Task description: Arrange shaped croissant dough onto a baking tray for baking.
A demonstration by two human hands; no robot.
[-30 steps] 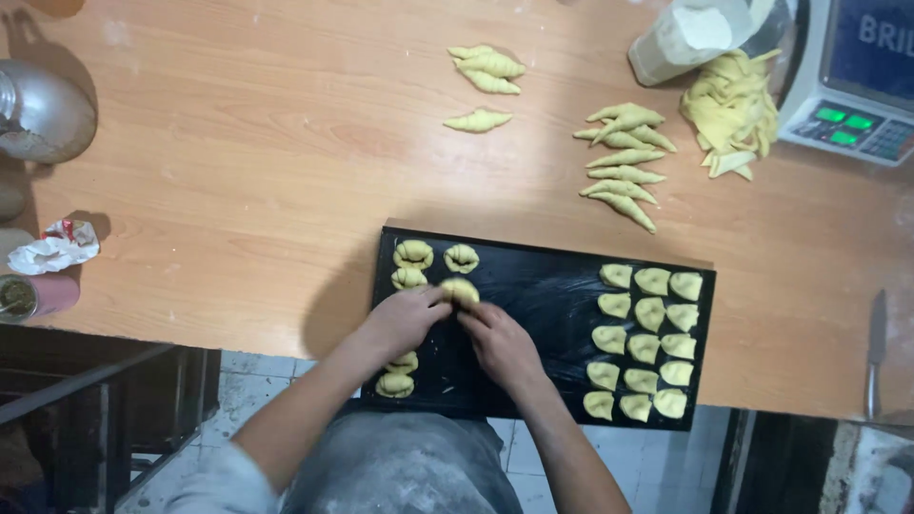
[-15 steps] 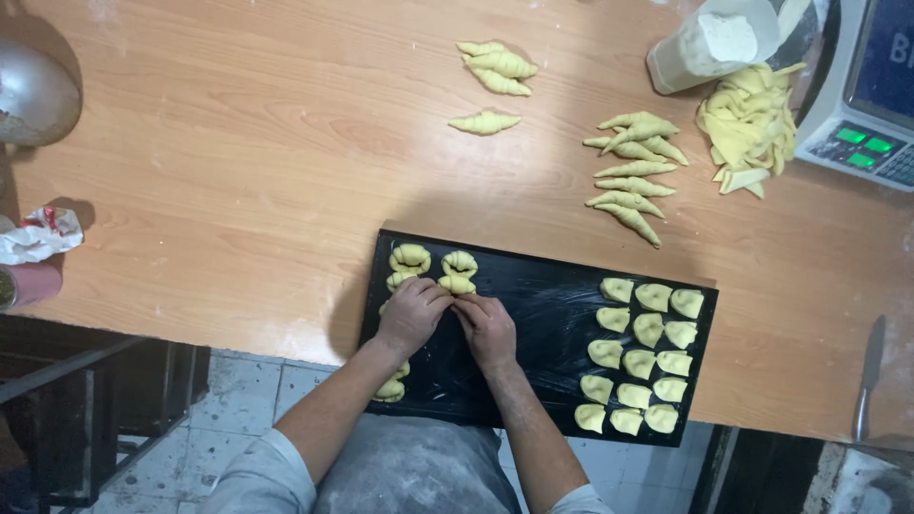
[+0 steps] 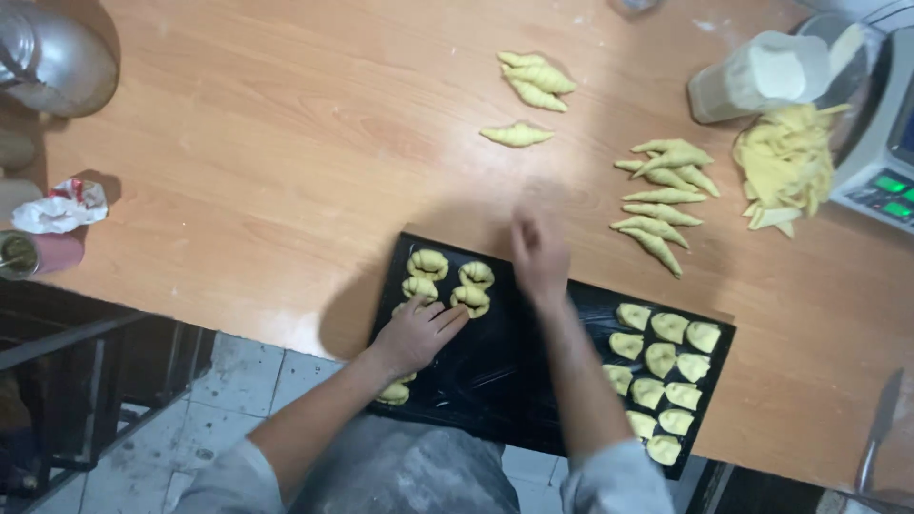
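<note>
Two hands over a black baking tray (image 3: pixel 495 381) of shaped dough, at the near edge of a wooden table (image 3: pixel 267 162).

The left hand (image 3: pixel 414 333) lies flat and empty, fingers spread, touching the curled dough piece (image 3: pixel 470 300) as if steadying it among its neighbours. The right hand (image 3: pixel 539 252) (blurred) hovers at the tray's far rim; whether it grips anything I cannot tell. Rolled dough spindles (image 3: pixel 662 195) lie well apart, near a scale (image 3: pixel 881 162).
</note>
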